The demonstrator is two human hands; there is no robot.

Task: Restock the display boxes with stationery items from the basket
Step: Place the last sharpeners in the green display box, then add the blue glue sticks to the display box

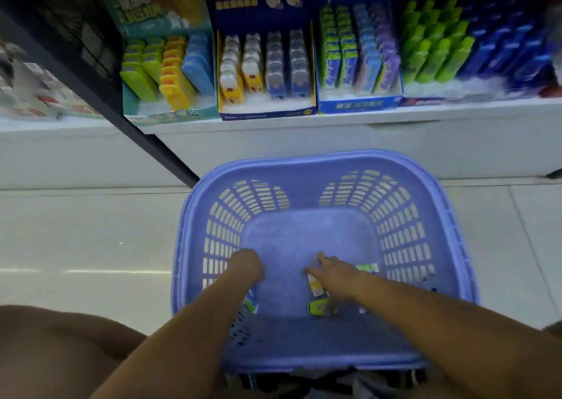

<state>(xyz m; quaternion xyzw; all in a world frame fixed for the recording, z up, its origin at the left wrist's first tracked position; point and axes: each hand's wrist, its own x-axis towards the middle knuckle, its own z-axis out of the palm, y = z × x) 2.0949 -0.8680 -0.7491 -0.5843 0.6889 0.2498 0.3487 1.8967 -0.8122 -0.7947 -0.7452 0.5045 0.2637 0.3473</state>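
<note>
1. Right hand (333, 272): the fingers (313, 273) are straight and spread, pointing far-left, low over the basket bottom. They pinch nothing.
2. Left hand (247, 265): knuckles up, fingers curled under and hidden. It cannot be told whether it holds anything.
3. Key relation: a white-and-yellow pack (315, 286) lies at the left edge of the right hand, touching the palm or just beneath it. Its long axis runs near-to-far. The right hand is clearly the nearer one, so curling its fingers should be enough to grip the pack.
4. Further stock: a green pack (317, 307) lies just nearer. A green-and-white pack (368, 267) lies just right of the right hand. Another pack (251, 303) lies beside the left forearm.
5. Container: the purple basket (304, 167) stands on the floor (91, 231).
6. Destination: the display boxes (264, 63) stand on the shelf (273, 143), beyond the far side of the basket.
</note>
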